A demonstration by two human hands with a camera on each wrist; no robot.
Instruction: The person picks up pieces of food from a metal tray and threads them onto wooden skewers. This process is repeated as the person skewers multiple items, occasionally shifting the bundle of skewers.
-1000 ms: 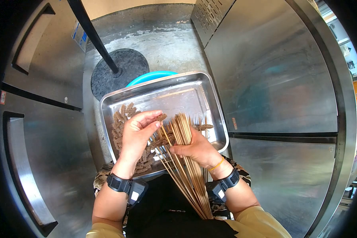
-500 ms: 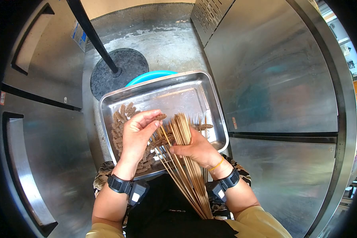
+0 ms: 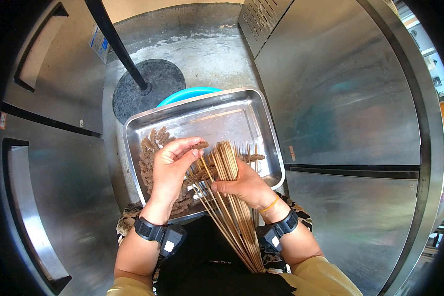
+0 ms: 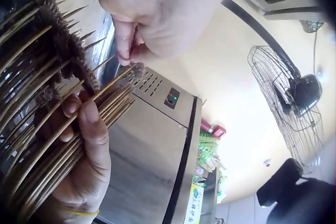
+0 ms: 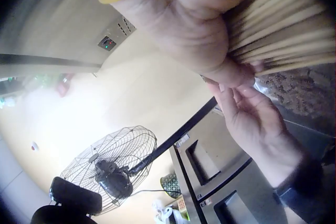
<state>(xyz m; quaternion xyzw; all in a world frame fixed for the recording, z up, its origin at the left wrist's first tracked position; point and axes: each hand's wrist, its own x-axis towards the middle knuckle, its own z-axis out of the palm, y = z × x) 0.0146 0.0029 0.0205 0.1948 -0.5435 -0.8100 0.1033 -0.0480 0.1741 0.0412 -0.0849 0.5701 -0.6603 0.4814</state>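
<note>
In the head view, my left hand (image 3: 168,165) pinches a small brown ridged strip (image 3: 200,145) between thumb and fingers, at the upper tip of a single bamboo skewer (image 3: 207,167). My right hand (image 3: 246,186) grips a thick bundle of bamboo skewers (image 3: 241,227), its thumb lying across the front. More skewers fan out on the left of the bundle, with brown strips threaded near their pointed ends. In the left wrist view, the pinched strip (image 4: 137,74) sits right below the left fingertips. A pile of loose brown ridged strips (image 3: 153,148) lies left of the hands.
A metal tray (image 3: 197,109) lies under both hands, its near edge at the person's lap. Behind it show a blue basin rim (image 3: 187,94) and a round black stand base (image 3: 155,81). Steel cabinets flank both sides, left (image 3: 59,163) and right (image 3: 340,108).
The pinched strip shifts very slightly at the skewer's tip. Both hands and the bundle stay in the same place.
</note>
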